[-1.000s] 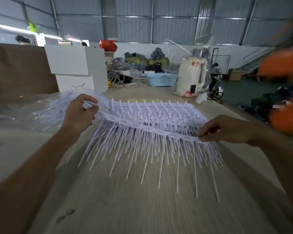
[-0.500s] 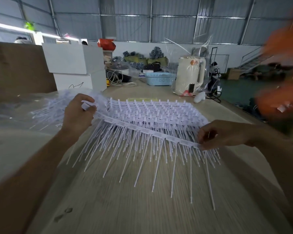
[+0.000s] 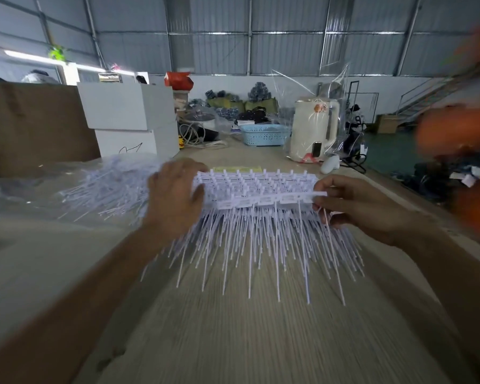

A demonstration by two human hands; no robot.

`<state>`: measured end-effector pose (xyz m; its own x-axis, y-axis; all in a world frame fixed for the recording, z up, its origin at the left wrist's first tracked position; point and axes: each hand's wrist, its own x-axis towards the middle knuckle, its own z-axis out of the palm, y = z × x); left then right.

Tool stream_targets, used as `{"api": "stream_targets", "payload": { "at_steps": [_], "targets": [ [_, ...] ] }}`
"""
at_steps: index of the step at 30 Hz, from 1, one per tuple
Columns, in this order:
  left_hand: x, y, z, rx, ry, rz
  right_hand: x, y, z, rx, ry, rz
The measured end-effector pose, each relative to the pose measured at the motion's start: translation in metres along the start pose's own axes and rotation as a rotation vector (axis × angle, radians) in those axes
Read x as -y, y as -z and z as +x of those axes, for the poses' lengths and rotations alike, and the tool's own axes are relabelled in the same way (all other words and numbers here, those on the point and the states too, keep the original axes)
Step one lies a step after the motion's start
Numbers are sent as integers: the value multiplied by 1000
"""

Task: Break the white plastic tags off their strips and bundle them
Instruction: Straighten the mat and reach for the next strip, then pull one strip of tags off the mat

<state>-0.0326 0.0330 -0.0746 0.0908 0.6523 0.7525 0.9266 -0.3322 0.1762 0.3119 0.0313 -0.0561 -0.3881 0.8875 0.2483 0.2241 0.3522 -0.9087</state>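
We hold a stack of white tag strips (image 3: 257, 189) up over the middle of the wooden desk (image 3: 261, 342), its thin tails hanging down toward the surface. Our left hand (image 3: 175, 196) grips the stack's left end, fingers curled over the top and thumb against the near side. Our right hand (image 3: 355, 205) pinches the right end of the nearest strip between thumb and fingers. A loose pile of tags (image 3: 106, 184) lies on clear plastic toward the desk's left edge. At the far edge stand a blue basket (image 3: 263, 134) and a cream kettle (image 3: 313, 128).
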Motion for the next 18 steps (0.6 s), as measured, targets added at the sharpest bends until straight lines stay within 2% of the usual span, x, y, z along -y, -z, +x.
{"api": "stream_targets", "payload": {
  "at_steps": [2, 3, 5, 9, 13, 18],
  "targets": [
    [-33, -7, 6, 206, -96, -198, -3, -5, 1, -33, 7, 33],
    [-50, -12, 9, 304, -165, -212, -4, -7, 2, -46, 3, 41],
    [-78, -21, 17, 401, -275, -199, -6, -10, 3, -57, -13, 53],
    [-109, -35, 26, 361, -404, -41, -4, -13, 4, -79, -55, 137],
    [-111, -46, 19, 259, -419, -2, -3, -15, 7, -86, -152, 190],
    [-107, -52, 15, 213, -497, 75, -2, -19, 7, -106, -143, -5]
  ]
}}
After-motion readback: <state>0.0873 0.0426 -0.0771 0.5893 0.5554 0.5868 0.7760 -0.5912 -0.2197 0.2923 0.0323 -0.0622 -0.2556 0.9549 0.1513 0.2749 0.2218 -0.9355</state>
